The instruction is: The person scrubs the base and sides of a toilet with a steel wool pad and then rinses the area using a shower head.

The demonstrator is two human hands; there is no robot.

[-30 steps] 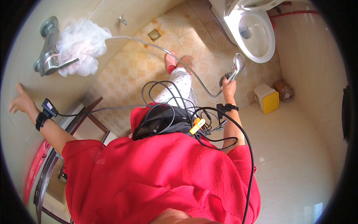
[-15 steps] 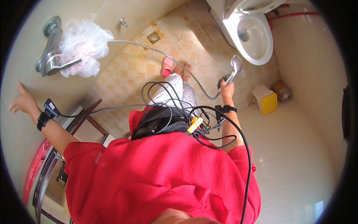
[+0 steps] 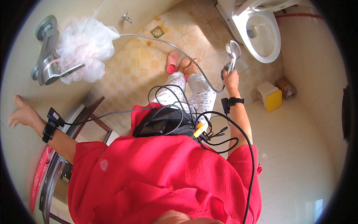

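Observation:
My right hand (image 3: 231,80) is closed around the handle of a chrome shower head (image 3: 233,52), held out over the tiled floor below the toilet. A dark grey, fuzzy-looking clump (image 3: 225,69) shows beside the handle at my fingers; its kind is unclear. From the handle the metal hose (image 3: 175,44) loops up and left, passing behind a white bath puff (image 3: 87,48). The puff hangs at the chrome mixer tap (image 3: 48,65) on the left wall. My left hand (image 3: 25,114) is open against or close to that wall, below the tap, fingers apart and holding nothing.
A toilet (image 3: 263,37) with its lid raised stands at the far right. Near the right wall sit a white tub with a yellow lid (image 3: 273,100) and a brown box (image 3: 286,87). Black cables (image 3: 182,108) hang at my waist. A drain (image 3: 157,32) and pink clog (image 3: 172,61) are on the floor.
My right hand and the shower head have shifted slightly up and right in the picture. My left hand sits a little lower. The whole view has shifted somewhat too.

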